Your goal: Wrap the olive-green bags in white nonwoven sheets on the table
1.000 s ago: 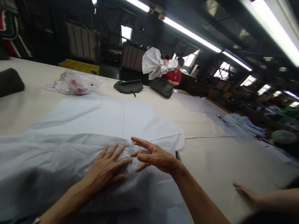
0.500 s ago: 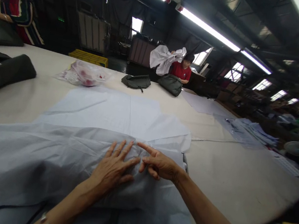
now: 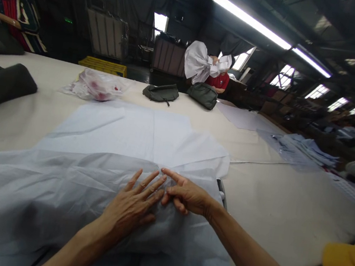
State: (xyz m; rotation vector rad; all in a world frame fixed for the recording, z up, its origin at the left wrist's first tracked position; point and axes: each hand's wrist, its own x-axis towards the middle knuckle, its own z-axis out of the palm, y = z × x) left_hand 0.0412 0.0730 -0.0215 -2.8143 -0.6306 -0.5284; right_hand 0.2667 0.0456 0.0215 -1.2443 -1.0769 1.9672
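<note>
Thin grey-white sheeting (image 3: 59, 183) lies in folds across the near side of the table, over something bulky. My left hand (image 3: 134, 199) rests on it with its fingers spread. Just to the right, my right hand (image 3: 185, 193) touches the same sheeting, index finger stretched out and the other fingers loosely bent, nothing visible in them. The two hands nearly meet at the fingertips. A flat pale sheet (image 3: 132, 131) spreads out beyond the fold. A dark-rimmed edge (image 3: 222, 192) of an item shows right of my right hand.
Dark green bags (image 3: 161, 93) stand at the table's far side, beside a clear plastic bag (image 3: 97, 85). Another dark bag (image 3: 3, 88) is at the left. A person in red (image 3: 221, 82) holds white sheeting across the table. Stacked papers (image 3: 306, 150) lie at the right.
My left hand's fingers have shifted slightly right, toward my right hand, which stays nearly in place. The person across has raised the white sheeting before them. A yellow sleeve at lower right shows more.
</note>
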